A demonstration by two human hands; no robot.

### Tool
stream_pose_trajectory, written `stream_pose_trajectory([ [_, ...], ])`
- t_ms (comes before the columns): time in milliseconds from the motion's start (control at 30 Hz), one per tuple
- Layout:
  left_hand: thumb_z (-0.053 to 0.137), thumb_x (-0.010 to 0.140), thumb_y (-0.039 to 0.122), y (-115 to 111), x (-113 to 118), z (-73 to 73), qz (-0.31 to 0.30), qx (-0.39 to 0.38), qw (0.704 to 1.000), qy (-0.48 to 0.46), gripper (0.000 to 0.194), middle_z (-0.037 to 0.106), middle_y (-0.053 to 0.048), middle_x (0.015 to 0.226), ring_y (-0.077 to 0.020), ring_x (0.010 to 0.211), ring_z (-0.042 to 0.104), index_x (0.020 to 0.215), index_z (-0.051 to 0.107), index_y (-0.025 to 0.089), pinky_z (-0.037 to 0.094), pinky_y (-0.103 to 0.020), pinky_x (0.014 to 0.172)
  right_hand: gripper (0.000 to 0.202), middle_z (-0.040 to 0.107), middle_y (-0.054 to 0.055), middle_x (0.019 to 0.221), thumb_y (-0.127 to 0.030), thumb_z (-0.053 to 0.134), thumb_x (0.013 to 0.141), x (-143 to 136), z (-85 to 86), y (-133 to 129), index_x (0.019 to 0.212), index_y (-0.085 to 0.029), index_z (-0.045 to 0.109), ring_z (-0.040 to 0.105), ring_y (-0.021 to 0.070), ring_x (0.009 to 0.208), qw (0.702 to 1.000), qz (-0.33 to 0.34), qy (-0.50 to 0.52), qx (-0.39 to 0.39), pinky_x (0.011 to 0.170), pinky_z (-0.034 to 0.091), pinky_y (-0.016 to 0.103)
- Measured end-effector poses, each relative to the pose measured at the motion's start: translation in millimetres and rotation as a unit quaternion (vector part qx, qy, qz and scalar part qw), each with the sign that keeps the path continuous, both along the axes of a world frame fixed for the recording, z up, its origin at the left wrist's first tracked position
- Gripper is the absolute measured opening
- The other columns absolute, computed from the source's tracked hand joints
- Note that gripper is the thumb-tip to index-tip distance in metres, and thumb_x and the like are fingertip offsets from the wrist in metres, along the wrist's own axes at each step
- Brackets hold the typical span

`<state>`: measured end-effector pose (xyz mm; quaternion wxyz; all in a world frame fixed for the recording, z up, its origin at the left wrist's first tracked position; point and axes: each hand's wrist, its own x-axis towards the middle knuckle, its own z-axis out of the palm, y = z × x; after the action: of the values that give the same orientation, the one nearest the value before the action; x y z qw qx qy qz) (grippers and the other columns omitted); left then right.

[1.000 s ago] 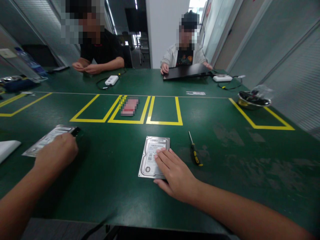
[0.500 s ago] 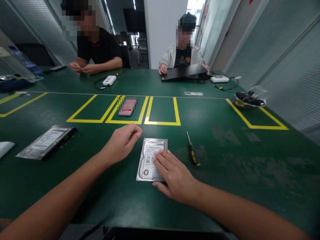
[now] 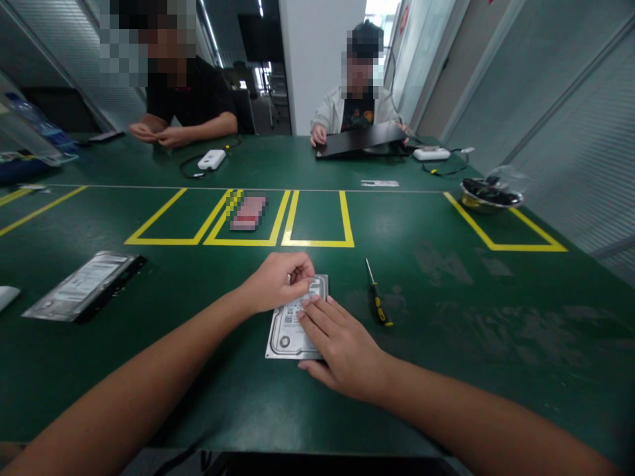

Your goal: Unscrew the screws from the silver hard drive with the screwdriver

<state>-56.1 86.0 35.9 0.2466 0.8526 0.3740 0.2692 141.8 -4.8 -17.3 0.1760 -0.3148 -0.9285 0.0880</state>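
A silver hard drive (image 3: 284, 330) with a white label lies flat on the green table (image 3: 208, 390) in front of me. My right hand (image 3: 340, 344) rests on its right part, fingers stretched over the label and thumb at the near edge. Over the drive's upper left corner is my left hand (image 3: 282, 281), its fingers curled and thumb close to the fingertips; whether anything is between them is too small to tell. A black and yellow screwdriver (image 3: 379, 304) lies to the right of the drive.
Another drive (image 3: 82, 284) in a clear bag lies left. Yellow tape rectangles run across the table, one around a phone (image 3: 249, 213). A metal bowl (image 3: 491, 198) stands at the right. Two people sit opposite, one holding a dark panel (image 3: 362, 142).
My left hand has moved right, from beside the drive to over its upper left part. My right hand stays on the drive. The view has shifted slightly.
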Motion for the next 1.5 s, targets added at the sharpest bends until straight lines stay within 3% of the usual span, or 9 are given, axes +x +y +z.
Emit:
stream_pose_trajectory([
  [467,0.051,0.089,0.015,22.3,17.7,-5.4,-0.035,0.011,0.99,0.139,0.012,0.065,-0.004,0.082,-0.014,0.072,0.056,0.086,0.062,0.015,0.04,-0.027,0.068,0.068,0.044,0.019,0.151,-0.049,0.052,0.092,0.5,0.4,1.4,0.144,-0.007,0.044,0.033,0.0331,0.143,1.0,0.001,-0.006,0.008,0.122,0.021,0.049],
  [733,0.051,0.09,0.022,33.6,24.4,-9.3,-0.026,-0.099,0.99,0.097,0.015,0.062,0.0,0.075,-0.0123,0.067,0.053,0.086,0.063,0.015,0.038,-0.024,0.065,0.069,0.045,0.02,0.149,-0.049,0.053,0.091,0.7,1.7,2.4,0.144,-0.006,0.043,0.035,0.0328,0.142,1.0,0.007,-0.003,0.012,0.121,0.023,0.05],
  [900,0.052,0.09,0.024,38.9,27.4,-11.7,-0.025,-0.124,0.986,0.112,0.016,0.065,-0.002,0.078,-0.013,0.069,0.055,0.086,0.064,0.014,0.039,-0.025,0.066,0.068,0.045,0.019,0.149,-0.049,0.053,0.092,1.3,1.3,2.0,0.144,-0.007,0.043,0.034,0.0326,0.142,1.0,0.006,-0.004,0.014,0.121,0.023,0.05],
  [1333,0.058,0.086,0.022,41.2,32.7,-15.2,-0.013,-0.036,0.988,0.148,0.015,0.071,-0.004,0.081,-0.0141,0.073,0.06,0.081,0.069,0.015,0.039,-0.025,0.068,0.068,0.044,0.019,0.15,-0.05,0.05,0.093,1.0,-1.4,2.9,0.145,-0.007,0.043,0.033,0.033,0.143,1.0,0.007,-0.011,0.016,0.122,0.02,0.049],
  [1500,0.059,0.084,0.023,40.9,32.6,-14.5,-0.014,-0.04,0.989,0.143,0.015,0.072,-0.004,0.081,-0.0142,0.073,0.061,0.082,0.071,0.015,0.04,-0.026,0.068,0.068,0.044,0.018,0.15,-0.05,0.05,0.092,0.8,-0.2,2.1,0.145,-0.007,0.043,0.033,0.0329,0.143,1.0,0.005,-0.014,0.012,0.122,0.019,0.049],
])
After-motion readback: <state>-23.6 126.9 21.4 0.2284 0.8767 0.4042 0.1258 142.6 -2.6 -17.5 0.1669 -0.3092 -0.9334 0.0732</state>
